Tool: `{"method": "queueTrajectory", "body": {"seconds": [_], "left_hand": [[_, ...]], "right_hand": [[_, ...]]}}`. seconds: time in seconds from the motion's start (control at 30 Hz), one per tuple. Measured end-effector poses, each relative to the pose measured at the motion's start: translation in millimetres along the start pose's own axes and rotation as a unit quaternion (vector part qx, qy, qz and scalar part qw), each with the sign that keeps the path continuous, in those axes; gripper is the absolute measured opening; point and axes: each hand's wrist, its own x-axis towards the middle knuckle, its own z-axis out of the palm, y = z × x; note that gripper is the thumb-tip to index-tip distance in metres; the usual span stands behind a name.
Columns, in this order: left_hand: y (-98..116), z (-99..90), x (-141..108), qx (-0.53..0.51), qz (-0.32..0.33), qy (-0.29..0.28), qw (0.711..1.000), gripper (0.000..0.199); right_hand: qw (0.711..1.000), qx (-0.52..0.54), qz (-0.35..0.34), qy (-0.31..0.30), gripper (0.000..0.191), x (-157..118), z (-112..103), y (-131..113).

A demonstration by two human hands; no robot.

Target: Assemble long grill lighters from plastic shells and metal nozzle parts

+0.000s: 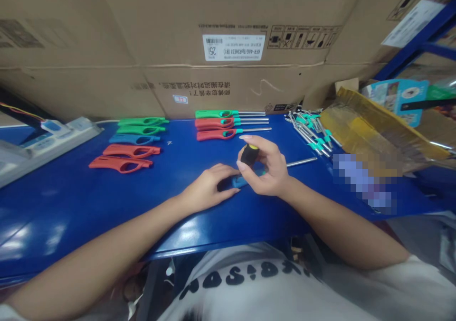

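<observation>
My right hand (pixel 269 166) is wrapped round the black-and-yellow handle of a screwdriver (pixel 250 155), held upright; its tip is hidden behind my fingers. Below it on the blue table lies a blue gas lighter (pixel 239 182), its metal tube (pixel 302 161) pointing right. My left hand (pixel 208 188) grips the lighter's handle end and holds it down against the table, covering most of that end. Beyond my hands, red and green lighters (pixel 217 134) with metal tubes fitted lie in a short column.
At left, several green, blue and red lighter handles (pixel 123 164) lie without tubes. A pile of metal tubes with green parts (pixel 313 133) is at right, beside a taped carton (pixel 359 136). A power strip (pixel 50 143) runs along the left; large cardboard (pixel 142 41) stands behind.
</observation>
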Motion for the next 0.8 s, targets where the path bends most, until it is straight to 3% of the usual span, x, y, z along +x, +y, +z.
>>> {"method": "queueTrajectory", "body": {"seconds": [0.23,0.43,0.63,0.8], "left_hand": [[1,-0.1,0,-0.009,-0.010,-0.003,1.000,0.036],[0,0.5,0,0.008,0.002,0.002,1.000,0.035],[-2,1.3,-1,0.012,0.007,0.007,1.000,0.033],[-1,1.4,0,0.008,0.006,0.003,1.000,0.038]], "right_hand": [[0.995,0.020,0.057,-0.078,0.057,7,-11,-4],[0.990,-0.021,0.019,-0.136,0.061,10,-18,-2],[0.988,-0.078,-0.014,-0.130,0.064,11,-16,-1],[0.993,-0.032,0.043,-0.107,0.063,9,-11,-2]]}}
